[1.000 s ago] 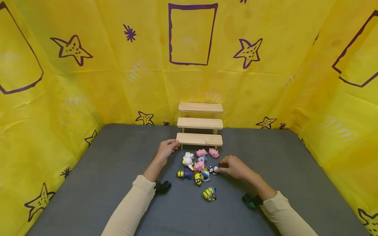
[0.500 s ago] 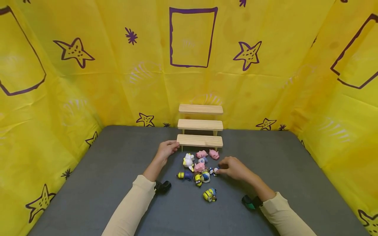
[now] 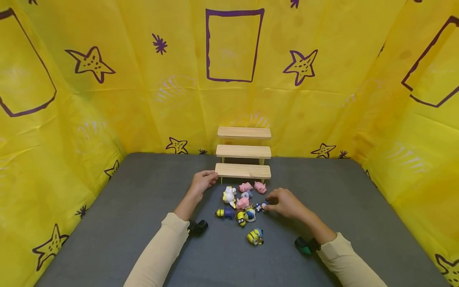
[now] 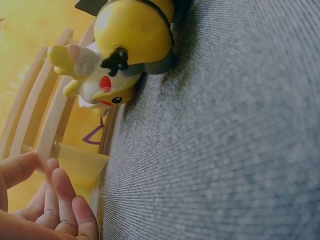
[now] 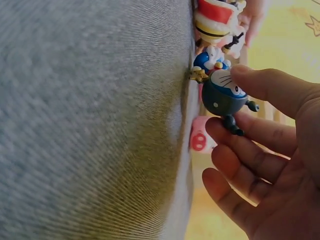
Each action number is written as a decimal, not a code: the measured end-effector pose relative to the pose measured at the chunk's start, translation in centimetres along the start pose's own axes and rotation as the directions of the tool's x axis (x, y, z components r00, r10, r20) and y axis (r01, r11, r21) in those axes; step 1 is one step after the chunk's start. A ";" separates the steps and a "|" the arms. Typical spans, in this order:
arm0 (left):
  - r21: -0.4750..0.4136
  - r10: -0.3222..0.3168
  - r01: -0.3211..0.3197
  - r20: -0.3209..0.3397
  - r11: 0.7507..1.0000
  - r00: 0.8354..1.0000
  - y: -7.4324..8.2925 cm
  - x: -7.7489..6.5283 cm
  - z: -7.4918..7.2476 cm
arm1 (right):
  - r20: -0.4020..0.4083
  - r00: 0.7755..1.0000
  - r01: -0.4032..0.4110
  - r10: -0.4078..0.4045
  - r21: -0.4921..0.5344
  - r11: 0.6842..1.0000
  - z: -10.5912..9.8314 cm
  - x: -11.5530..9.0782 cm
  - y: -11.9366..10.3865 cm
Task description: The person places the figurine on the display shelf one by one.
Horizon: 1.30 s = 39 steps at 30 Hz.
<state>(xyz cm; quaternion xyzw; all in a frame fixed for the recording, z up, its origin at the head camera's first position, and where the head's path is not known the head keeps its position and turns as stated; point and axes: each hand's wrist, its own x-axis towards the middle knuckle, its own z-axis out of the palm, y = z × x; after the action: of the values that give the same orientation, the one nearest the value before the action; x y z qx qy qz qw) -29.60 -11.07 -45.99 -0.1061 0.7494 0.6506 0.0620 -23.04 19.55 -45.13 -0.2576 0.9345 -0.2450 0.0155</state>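
My left hand (image 3: 202,183) pinches the left end of the lowest step of a three-tier wooden display stand (image 3: 243,170), thumb and forefinger at its corner. My right hand (image 3: 287,204) pinches a small blue-and-white whiskered figurine (image 5: 225,97) between thumb and forefinger, its other fingers spread below. This figurine lies at the right side of a cluster of toys in front of the stand. Nearest to the left hand is a white-and-yellow figurine (image 3: 229,196). Pink pig figurines (image 3: 242,203) and yellow minion figurines (image 3: 240,218) lie between the hands.
A minion figurine in purple (image 3: 225,213) lies on its side at the cluster's left. Closer to me, another yellow-and-blue minion (image 3: 255,236) lies apart on the dark grey cloth (image 3: 229,263). Yellow printed fabric (image 3: 172,107) hangs behind the stand and along both sides.
The head view has shifted slightly. Both hands keep their grips, and the stand and toys stay in nearly the same places.
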 end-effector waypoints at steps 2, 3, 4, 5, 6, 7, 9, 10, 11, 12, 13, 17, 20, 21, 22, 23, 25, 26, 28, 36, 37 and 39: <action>0.000 0.001 -0.001 0.003 1.000 1.000 -0.1 0.1 0.0 | -0.006 1.000 -0.011 0.011 0.002 1.000 -0.3 0.1 -0.1; 0.000 0.002 -0.002 0.004 1.000 1.000 -0.1 0.2 0.0 | -0.011 1.000 -0.017 0.017 0.004 1.000 -0.5 0.1 -0.2; 0.001 0.003 -0.003 0.004 1.000 1.000 -0.1 0.3 0.1 | -0.016 1.000 -0.018 0.018 0.002 1.000 -0.6 0.2 -0.2; 0.002 0.004 -0.004 0.003 1.000 1.000 -0.1 0.3 0.1 | -0.023 1.000 -0.017 0.017 0.001 1.000 -0.8 0.2 -0.3; 0.000 0.005 -0.005 0.002 1.000 1.000 -0.2 0.4 0.1 | -0.029 0.999 -0.014 0.014 -0.001 1.000 -1.1 0.2 -0.4; -0.003 0.006 -0.006 0.002 1.000 1.000 -0.2 0.4 0.1 | -0.034 0.999 -0.005 0.005 -0.006 1.000 -1.3 0.3 -0.5; -0.009 0.012 -0.012 0.003 1.000 1.000 -0.1 0.4 0.1 | -0.039 0.999 0.012 -0.012 -0.015 1.000 -1.6 0.4 -0.6; -0.011 0.014 -0.014 0.003 1.000 1.000 -0.1 0.4 0.1 | -0.037 0.999 0.018 -0.018 -0.019 1.000 -1.8 0.4 -0.7; -0.013 0.018 -0.018 0.004 1.000 1.000 0.0 0.4 0.1 | -0.033 0.999 0.022 -0.023 -0.023 0.999 -1.9 0.5 -0.7; -0.014 0.021 -0.021 0.005 1.000 1.000 0.0 0.3 0.1 | -0.029 0.999 0.025 -0.026 -0.030 0.999 -2.0 0.5 -0.7; -0.015 0.022 -0.022 0.005 1.000 1.000 0.1 0.3 0.1 | -0.026 0.999 0.028 -0.029 -0.037 0.999 -2.1 0.5 -0.7; -0.012 0.025 -0.025 0.006 1.000 1.000 0.2 0.2 0.1 | -0.033 0.999 0.040 -0.042 -0.062 0.997 -2.6 0.8 -0.8; -0.018 0.021 -0.021 0.008 1.000 1.000 0.2 0.2 0.1 | -0.049 0.996 0.068 -0.072 -0.080 0.994 -3.2 1.0 -1.1; -0.018 0.022 -0.022 0.009 1.000 1.000 0.2 0.2 0.1 | -0.053 0.996 0.073 -0.077 -0.082 0.994 -3.4 1.1 -1.2; -0.018 0.023 -0.023 0.010 1.000 1.000 0.2 0.1 0.0 | -0.053 0.996 0.067 -0.072 -0.080 0.995 -3.6 1.3 -1.3; -0.018 0.025 -0.024 0.011 1.000 1.000 0.2 0.1 0.0 | -0.054 0.996 0.067 -0.072 -0.080 0.995 -3.8 1.4 -1.4; -0.019 0.029 -0.028 0.013 0.999 1.000 0.2 0.1 0.0 | -0.054 0.996 0.067 -0.072 -0.084 0.994 -4.2 1.6 -1.6; -0.017 0.031 -0.031 0.012 0.999 0.999 0.2 0.1 0.0 | -0.057 0.996 0.070 -0.075 -0.091 0.993 -4.4 1.8 -1.7; -0.015 0.033 -0.033 0.011 0.999 0.999 0.1 0.0 0.0 | -0.061 0.995 0.072 -0.078 -0.094 0.993 -4.8 2.0 -1.9; -0.009 0.012 -0.012 0.007 1.000 1.000 -0.1 0.0 -0.1 | -0.069 0.991 0.105 -0.115 -0.133 0.986 -6.5 3.0 -2.9; -0.010 0.011 -0.011 0.006 1.000 1.000 -0.1 -0.1 0.0 | -0.067 0.990 0.112 -0.122 -0.142 0.984 -6.7 3.2 -3.0; -0.010 0.011 -0.011 0.006 1.000 1.000 0.0 -0.1 0.0 | -0.067 0.988 0.124 -0.136 -0.157 0.980 -7.1 3.6 -3.3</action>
<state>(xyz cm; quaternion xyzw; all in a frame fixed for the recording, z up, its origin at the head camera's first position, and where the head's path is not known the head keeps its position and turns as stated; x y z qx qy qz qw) -29.49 -11.11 -45.97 -0.1003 0.7467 0.6548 0.0599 -25.73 18.48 -36.93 -0.3089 0.9316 -0.1832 -0.0564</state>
